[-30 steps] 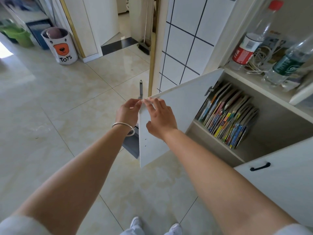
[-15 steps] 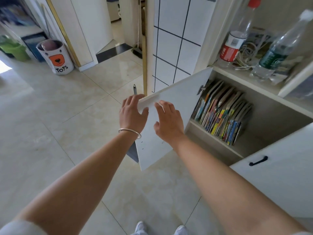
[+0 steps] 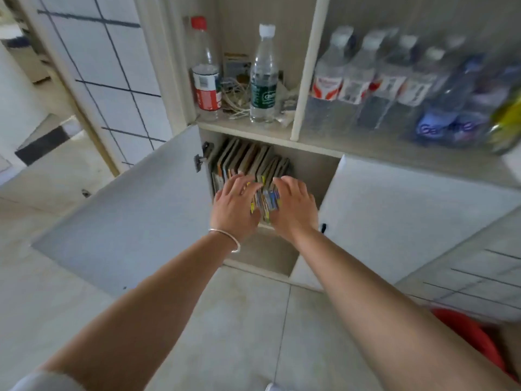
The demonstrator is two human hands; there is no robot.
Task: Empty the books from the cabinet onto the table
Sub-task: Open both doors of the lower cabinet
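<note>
the books point(image 3: 251, 165) stand leaning in the cabinet's lower bay, at twelve o'clock from both wrists. left hand point(image 3: 235, 206) and right hand point(image 3: 293, 207) reach in with fingers spread, gripping nothing yet. grabbed loosely, the row could fan out and spill.

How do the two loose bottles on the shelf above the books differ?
The red-capped bottle wears a red and white label and looks nearly empty. The white-capped bottle wears a dark green label and stands right of it, across a tangle of cables. Both are clear plastic, upright and capped.
</note>
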